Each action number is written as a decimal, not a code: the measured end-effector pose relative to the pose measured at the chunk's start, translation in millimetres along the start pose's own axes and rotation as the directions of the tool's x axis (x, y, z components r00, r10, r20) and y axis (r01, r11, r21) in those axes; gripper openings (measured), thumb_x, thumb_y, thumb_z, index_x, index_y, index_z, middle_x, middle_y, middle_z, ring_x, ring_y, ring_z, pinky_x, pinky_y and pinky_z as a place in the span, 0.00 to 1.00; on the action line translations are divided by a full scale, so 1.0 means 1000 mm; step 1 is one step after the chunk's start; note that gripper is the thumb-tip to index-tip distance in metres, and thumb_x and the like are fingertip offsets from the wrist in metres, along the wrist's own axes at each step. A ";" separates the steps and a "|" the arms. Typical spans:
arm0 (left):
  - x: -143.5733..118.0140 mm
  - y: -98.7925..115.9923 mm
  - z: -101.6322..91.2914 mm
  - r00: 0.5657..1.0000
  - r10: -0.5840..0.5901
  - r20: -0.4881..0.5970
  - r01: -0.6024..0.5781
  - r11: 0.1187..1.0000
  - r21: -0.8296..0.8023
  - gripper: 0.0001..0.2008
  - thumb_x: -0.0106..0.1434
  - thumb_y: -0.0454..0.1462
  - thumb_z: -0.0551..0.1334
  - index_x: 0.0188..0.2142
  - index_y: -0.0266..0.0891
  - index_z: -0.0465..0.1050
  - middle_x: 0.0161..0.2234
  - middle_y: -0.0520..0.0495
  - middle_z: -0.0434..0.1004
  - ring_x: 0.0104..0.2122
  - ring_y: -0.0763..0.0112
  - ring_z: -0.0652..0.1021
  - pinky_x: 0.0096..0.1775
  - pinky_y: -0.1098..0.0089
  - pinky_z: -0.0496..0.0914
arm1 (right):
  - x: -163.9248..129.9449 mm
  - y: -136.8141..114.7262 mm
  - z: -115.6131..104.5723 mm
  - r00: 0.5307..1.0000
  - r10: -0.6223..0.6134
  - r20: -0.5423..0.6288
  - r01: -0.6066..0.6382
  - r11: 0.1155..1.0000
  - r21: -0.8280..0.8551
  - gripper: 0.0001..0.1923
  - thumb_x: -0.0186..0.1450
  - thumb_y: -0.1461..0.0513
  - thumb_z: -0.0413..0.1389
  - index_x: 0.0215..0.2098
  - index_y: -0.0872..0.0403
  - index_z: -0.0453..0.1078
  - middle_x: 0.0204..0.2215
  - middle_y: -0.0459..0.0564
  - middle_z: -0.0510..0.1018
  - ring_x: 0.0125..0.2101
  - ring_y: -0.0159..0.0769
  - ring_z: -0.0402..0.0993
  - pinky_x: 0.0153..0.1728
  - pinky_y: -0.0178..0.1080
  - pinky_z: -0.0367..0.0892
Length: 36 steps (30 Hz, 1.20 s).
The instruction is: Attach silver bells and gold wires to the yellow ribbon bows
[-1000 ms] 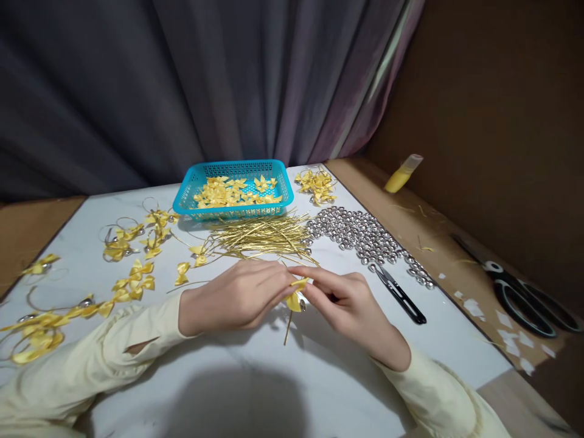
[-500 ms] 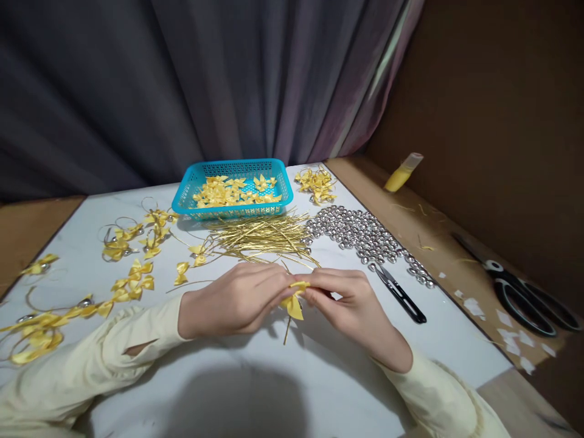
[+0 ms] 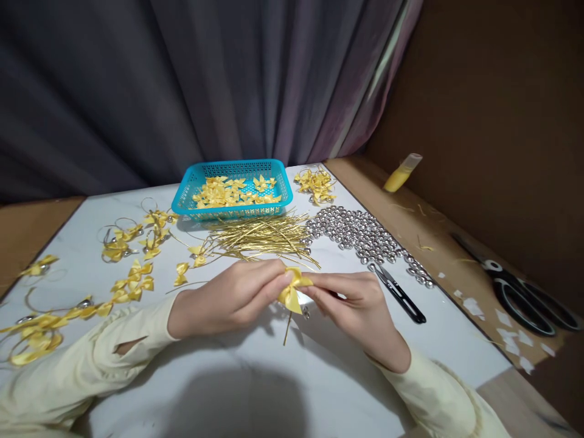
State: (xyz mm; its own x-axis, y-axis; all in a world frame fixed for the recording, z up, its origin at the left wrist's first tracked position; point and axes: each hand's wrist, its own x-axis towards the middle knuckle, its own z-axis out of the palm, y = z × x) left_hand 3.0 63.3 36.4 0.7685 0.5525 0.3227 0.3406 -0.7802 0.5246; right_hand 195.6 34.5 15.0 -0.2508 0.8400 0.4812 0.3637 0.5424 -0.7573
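Note:
A yellow ribbon bow (image 3: pixel 292 297) is pinched between my two hands above the white tabletop. My left hand (image 3: pixel 237 295) grips its left side, thumb on top. From the right, my right hand (image 3: pixel 349 301) has thumb and forefinger closed on the bow's edge. Below the bow a gold wire tie (image 3: pixel 286 328) sticks down toward me, and a small silver bell (image 3: pixel 306 312) shows just right of it. Whether the bell is fastened to the bow I cannot tell. Beyond my hands lies a heap of gold wire ties (image 3: pixel 260 236).
A blue basket (image 3: pixel 232 210) of yellow bows stands at the back. Silver bells (image 3: pixel 356 231) are spread right of centre, near black thread snips (image 3: pixel 401 295). Large scissors (image 3: pixel 520 292) and paper scraps lie at far right. Finished-looking bows with wires (image 3: pixel 123 240) lie left.
The bow has turned and more of its loops show between my hands. My left thumb now presses on top of it, and a silver bell has come into sight below.

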 end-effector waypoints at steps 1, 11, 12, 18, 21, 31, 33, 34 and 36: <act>0.001 0.001 -0.001 0.998 -0.052 0.022 0.053 0.997 -0.052 0.11 0.68 0.33 0.45 0.29 0.38 0.58 0.23 0.54 0.61 0.22 0.77 0.65 0.26 0.75 0.61 | 0.000 0.000 0.000 1.000 0.000 -0.008 0.000 1.000 -0.016 0.10 0.58 0.68 0.56 0.34 0.51 0.78 0.25 0.47 0.82 0.16 0.29 0.73 0.18 0.30 0.68; 0.003 0.008 -0.001 0.960 -0.261 0.105 0.282 0.896 -0.342 0.12 0.68 0.36 0.46 0.28 0.38 0.60 0.23 0.54 0.64 0.24 0.77 0.68 0.29 0.76 0.64 | -0.001 -0.003 0.000 0.999 0.026 -0.036 -0.029 0.995 -0.098 0.08 0.60 0.66 0.56 0.32 0.56 0.78 0.17 0.44 0.77 0.12 0.24 0.61 0.15 0.28 0.61; 0.003 0.008 -0.002 0.953 -0.280 0.117 0.304 0.865 -0.399 0.12 0.68 0.36 0.47 0.28 0.38 0.60 0.23 0.54 0.64 0.24 0.77 0.68 0.28 0.76 0.65 | -0.001 -0.004 0.000 0.999 0.035 -0.029 -0.038 0.994 -0.105 0.08 0.60 0.66 0.55 0.32 0.56 0.78 0.16 0.44 0.76 0.11 0.23 0.59 0.15 0.28 0.60; 0.004 0.006 -0.003 0.918 -0.348 0.190 0.382 0.645 -0.662 0.10 0.67 0.37 0.50 0.29 0.38 0.60 0.21 0.55 0.63 0.21 0.79 0.66 0.23 0.77 0.64 | -0.001 -0.003 -0.001 0.999 0.022 -0.029 -0.025 0.995 -0.100 0.08 0.60 0.65 0.55 0.32 0.57 0.78 0.15 0.44 0.74 0.12 0.24 0.57 0.14 0.28 0.58; 0.004 0.005 -0.004 0.918 -0.341 0.202 0.383 0.631 -0.674 0.10 0.66 0.37 0.52 0.29 0.37 0.62 0.22 0.54 0.64 0.21 0.79 0.66 0.24 0.78 0.65 | -0.001 -0.003 0.000 0.999 -0.007 -0.049 0.003 0.997 -0.075 0.08 0.60 0.66 0.56 0.32 0.56 0.78 0.15 0.44 0.75 0.12 0.24 0.56 0.13 0.28 0.58; 0.002 0.005 -0.005 0.915 -0.349 0.205 0.393 0.648 -0.652 0.08 0.64 0.39 0.56 0.30 0.37 0.64 0.23 0.54 0.68 0.20 0.81 0.69 0.22 0.79 0.66 | -0.003 -0.002 0.000 0.997 -0.075 -0.023 0.074 0.996 -0.058 0.08 0.60 0.67 0.55 0.32 0.59 0.77 0.14 0.46 0.73 0.13 0.24 0.59 0.15 0.28 0.58; 0.002 0.006 -0.006 0.916 -0.346 0.201 0.389 0.655 -0.648 0.08 0.64 0.39 0.56 0.30 0.37 0.64 0.23 0.54 0.68 0.20 0.80 0.69 0.23 0.79 0.66 | -0.002 -0.002 0.000 0.997 -0.078 -0.021 0.076 0.995 -0.058 0.08 0.61 0.66 0.55 0.30 0.60 0.77 0.13 0.45 0.71 0.13 0.24 0.57 0.14 0.28 0.57; 0.003 0.006 -0.006 0.917 -0.346 0.200 0.389 0.655 -0.648 0.08 0.64 0.39 0.56 0.30 0.37 0.65 0.23 0.54 0.68 0.20 0.80 0.69 0.23 0.79 0.66 | -0.002 -0.002 0.000 0.997 -0.076 -0.019 0.075 0.995 -0.059 0.08 0.61 0.66 0.55 0.30 0.60 0.77 0.13 0.45 0.71 0.12 0.24 0.57 0.14 0.28 0.57; 0.003 0.006 -0.007 0.916 -0.347 0.203 0.391 0.649 -0.653 0.08 0.63 0.38 0.56 0.30 0.37 0.65 0.23 0.54 0.69 0.20 0.81 0.68 0.22 0.79 0.65 | -0.002 -0.003 -0.001 0.997 -0.073 -0.017 0.072 0.996 -0.057 0.09 0.61 0.66 0.55 0.29 0.60 0.77 0.13 0.46 0.72 0.12 0.24 0.57 0.14 0.29 0.56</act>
State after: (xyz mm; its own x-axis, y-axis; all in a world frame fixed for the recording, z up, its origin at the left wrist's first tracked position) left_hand 3.6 62.4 45.4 0.6952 0.7173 -0.0466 0.1675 -0.0986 0.9809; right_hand 195.5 31.6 16.6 -0.2611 0.7983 0.5428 0.3956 0.6014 -0.6942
